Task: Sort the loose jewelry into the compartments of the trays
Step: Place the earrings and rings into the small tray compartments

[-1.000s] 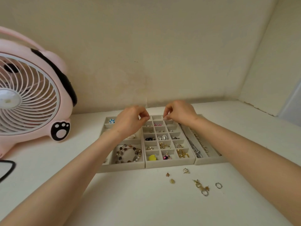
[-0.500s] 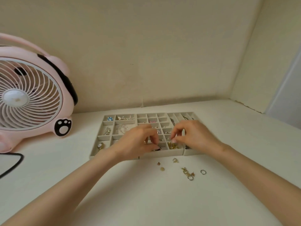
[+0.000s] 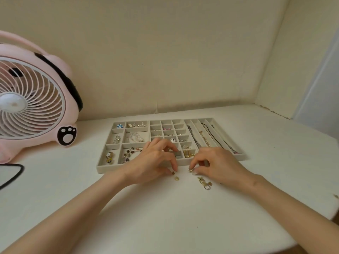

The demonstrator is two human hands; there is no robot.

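Observation:
Three beige jewelry trays (image 3: 102,166) lie side by side on the white table, their compartments holding bracelets, earrings, rings and chains. In front of them lie loose pieces. My left hand (image 3: 154,162) pinches a small gold charm (image 3: 173,173) on the table between thumb and forefinger. My right hand (image 3: 215,165) pinches a small sparkly stud (image 3: 190,169) at the tray's front edge. A round gold bead (image 3: 176,178) lies just below the left fingers. A cluster of gold charms and a silver ring (image 3: 204,183) lies under my right hand's thumb side.
A pink fan (image 3: 33,99) with a paw print stands at the left, its black cable (image 3: 12,176) looping on the table. Walls close the back and right. The rounded table edge (image 3: 302,239) runs at the lower right.
Both hands have come back from the far compartments of the middle tray to the table in front of it and closed their fingertips on loose pieces. The camera view has shifted.

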